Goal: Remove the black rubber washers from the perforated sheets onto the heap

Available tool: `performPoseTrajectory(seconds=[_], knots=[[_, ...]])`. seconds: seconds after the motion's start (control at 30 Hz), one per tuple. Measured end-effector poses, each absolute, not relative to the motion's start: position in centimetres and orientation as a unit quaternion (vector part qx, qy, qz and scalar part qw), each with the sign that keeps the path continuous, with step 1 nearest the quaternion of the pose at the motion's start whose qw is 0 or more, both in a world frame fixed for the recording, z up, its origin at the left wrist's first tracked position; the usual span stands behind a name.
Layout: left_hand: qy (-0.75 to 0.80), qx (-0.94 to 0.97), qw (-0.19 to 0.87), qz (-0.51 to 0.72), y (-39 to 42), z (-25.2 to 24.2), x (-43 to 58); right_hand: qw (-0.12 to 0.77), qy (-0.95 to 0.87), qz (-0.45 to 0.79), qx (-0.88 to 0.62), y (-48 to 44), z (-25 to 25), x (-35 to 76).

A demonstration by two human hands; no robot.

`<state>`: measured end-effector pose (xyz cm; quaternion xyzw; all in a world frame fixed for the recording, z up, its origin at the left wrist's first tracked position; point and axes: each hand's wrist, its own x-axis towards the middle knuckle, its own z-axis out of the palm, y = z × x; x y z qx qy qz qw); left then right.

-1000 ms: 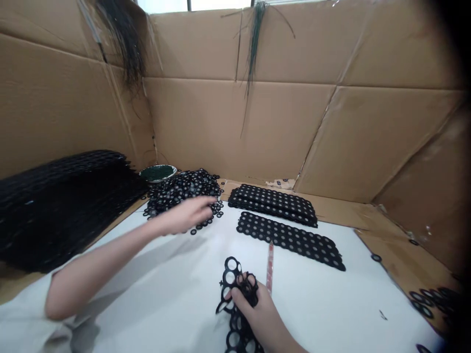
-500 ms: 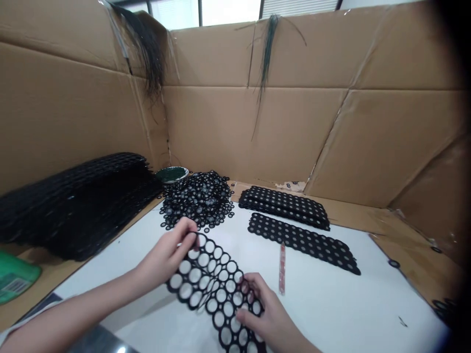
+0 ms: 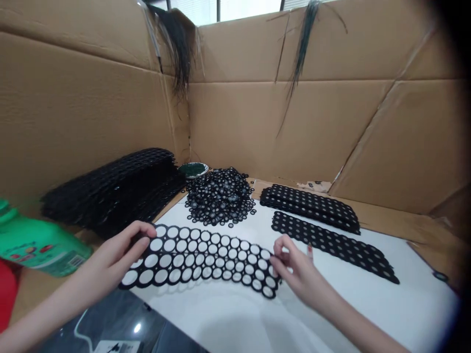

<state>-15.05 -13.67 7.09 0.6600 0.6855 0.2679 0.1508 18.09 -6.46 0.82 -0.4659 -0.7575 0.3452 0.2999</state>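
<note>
- Left hand (image 3: 119, 252) and right hand (image 3: 300, 269) have drawn apart since the earlier frame, opening out the ring sheet (image 3: 211, 253)
- That sheet hangs between them, on the person's side of the ring heap (image 3: 221, 196)
- Each hand pinches an end between thumb and fingers, apparently to keep it from folding
- Stacked sheets (image 3: 309, 205) sit right of the heap, probably to stay clear of loose rings

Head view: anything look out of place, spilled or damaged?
One black ring lies alone at the right edge of the white sheet, away from the ring pile. A pale, torn-looking patch mars the back cardboard wall, low down. The held ring strip shows no obvious damage.
</note>
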Motion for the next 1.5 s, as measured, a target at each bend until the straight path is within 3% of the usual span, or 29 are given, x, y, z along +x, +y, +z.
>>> performPoseTrajectory(seconds=[0.17,0.33,0.43,0.63,0.73,0.93,1.07,1.33,1.5], knots=[[0.71,0.656,0.048,0.25,-15.2,6.6,-17.9,0.391,-0.786,0.294,-0.378,-1.6,5.4,14.7],[0.718,0.627,-0.124,0.276,-16.4,9.2,-20.2,0.389,-0.806,0.314,-0.318,3.3,9.8,8.8],[0.738,0.581,-0.204,0.277,-16.8,11.9,-21.4,0.41,-0.825,0.263,-0.287,5.9,12.9,3.7],[0.793,0.522,-0.26,0.176,-16.2,15.9,-24.6,0.463,-0.83,0.122,-0.286,11.1,18.4,-8.4],[0.802,0.518,-0.272,0.116,-15.3,16.9,-26.4,0.435,-0.842,0.053,-0.314,12.8,19.7,-13.6],[0.824,0.518,-0.227,-0.028,-13.3,16.4,-29.4,0.354,-0.879,0.039,-0.316,12.9,16.7,-19.9],[0.798,0.535,-0.264,-0.09,-12.9,15.1,-29.4,0.286,-0.901,0.037,-0.324,12.6,13.2,-21.4],[0.78,0.508,-0.357,-0.082,-13.4,14.0,-27.5,0.263,-0.897,0.019,-0.355,12.8,12.9,-20.2],[0.789,0.566,-0.238,-0.02,-12.6,13.0,-26.8,0.266,-0.901,0.002,-0.342,12.1,13.0,-14.6]])
